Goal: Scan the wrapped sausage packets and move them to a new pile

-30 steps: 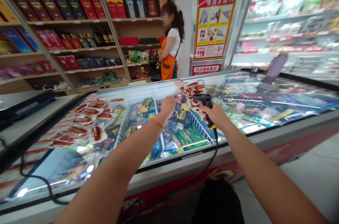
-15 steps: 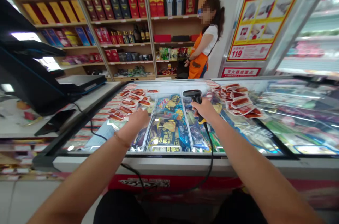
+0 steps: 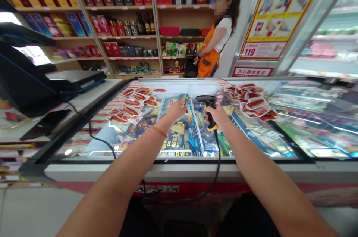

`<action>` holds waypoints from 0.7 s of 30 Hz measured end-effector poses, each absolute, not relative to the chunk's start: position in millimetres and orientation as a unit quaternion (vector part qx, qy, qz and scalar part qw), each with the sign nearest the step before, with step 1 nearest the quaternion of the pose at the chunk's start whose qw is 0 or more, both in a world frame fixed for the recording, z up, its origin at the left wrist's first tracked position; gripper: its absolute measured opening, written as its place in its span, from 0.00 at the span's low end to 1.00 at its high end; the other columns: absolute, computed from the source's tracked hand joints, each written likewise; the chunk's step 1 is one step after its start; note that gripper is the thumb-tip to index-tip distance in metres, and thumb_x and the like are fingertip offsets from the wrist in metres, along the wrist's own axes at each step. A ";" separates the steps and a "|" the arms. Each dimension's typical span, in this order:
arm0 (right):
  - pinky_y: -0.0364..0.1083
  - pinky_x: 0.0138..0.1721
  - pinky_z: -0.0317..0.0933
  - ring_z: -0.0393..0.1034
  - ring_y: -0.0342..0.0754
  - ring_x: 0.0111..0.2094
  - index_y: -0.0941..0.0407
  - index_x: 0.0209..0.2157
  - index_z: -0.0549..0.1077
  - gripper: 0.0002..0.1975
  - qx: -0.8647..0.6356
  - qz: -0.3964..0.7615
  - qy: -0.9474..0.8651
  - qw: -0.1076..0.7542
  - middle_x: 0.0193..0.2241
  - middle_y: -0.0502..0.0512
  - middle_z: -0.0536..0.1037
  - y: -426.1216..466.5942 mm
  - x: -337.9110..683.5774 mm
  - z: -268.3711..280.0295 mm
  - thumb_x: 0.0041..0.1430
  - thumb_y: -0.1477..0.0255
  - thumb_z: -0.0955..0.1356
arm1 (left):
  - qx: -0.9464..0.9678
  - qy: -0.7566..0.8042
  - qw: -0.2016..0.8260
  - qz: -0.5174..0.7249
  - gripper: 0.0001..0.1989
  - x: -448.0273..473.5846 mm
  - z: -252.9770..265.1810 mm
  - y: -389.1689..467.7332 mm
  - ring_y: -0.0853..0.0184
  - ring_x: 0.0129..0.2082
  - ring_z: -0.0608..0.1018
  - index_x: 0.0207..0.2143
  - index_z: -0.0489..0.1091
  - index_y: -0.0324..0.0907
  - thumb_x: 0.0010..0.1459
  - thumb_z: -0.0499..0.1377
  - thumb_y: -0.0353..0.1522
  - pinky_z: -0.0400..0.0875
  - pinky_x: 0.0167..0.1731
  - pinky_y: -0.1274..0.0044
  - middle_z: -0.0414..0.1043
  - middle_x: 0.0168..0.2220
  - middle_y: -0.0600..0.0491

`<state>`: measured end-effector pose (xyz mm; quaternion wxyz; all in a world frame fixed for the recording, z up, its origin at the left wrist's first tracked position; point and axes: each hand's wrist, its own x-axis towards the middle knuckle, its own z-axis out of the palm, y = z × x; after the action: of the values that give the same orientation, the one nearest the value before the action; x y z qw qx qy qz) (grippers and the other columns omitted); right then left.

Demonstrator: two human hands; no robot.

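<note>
My right hand is wrapped round the handle of a black barcode scanner, its head pointing left above the glass lid. A black cable hangs from the scanner's yellow-trimmed base. My left hand is closed, over the middle of the freezer and just left of the scanner. A red and white edge of a packaged sausage shows at its fingers; the rest is hidden. To the left lies a spread of packaged sausages on the glass. Another pile of packaged sausages lies to the right.
The chest freezer stands before me, with bagged foods under its glass. At the left, a counter holds a scale and a dark screen stand. A person in an orange apron stands beyond, by shelves of boxes and bottles.
My left hand has moved right, from beside the left sausages toward the scanner. My right hand keeps the scanner in nearly the same place. The view has tilted slightly down.
</note>
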<state>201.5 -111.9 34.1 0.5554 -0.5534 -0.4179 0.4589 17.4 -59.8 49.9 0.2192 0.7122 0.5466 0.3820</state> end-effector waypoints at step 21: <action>0.40 0.13 0.58 0.65 0.42 0.12 0.56 0.34 0.68 0.10 -0.555 0.462 -0.457 0.520 0.18 0.46 0.71 -118.1 188.1 29.8 0.49 0.72 0.71 | 0.731 0.629 0.133 0.228 0.25 -30.8 26.4 -41.3 0.55 0.49 0.76 0.53 0.69 0.33 0.58 0.57 0.40 0.68 0.47 0.71 0.74 0.49 0.37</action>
<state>188.1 -118.1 29.8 0.5196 -0.5550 -0.4568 0.4619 -30.8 -41.3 26.4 0.1331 0.7309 0.6293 0.2284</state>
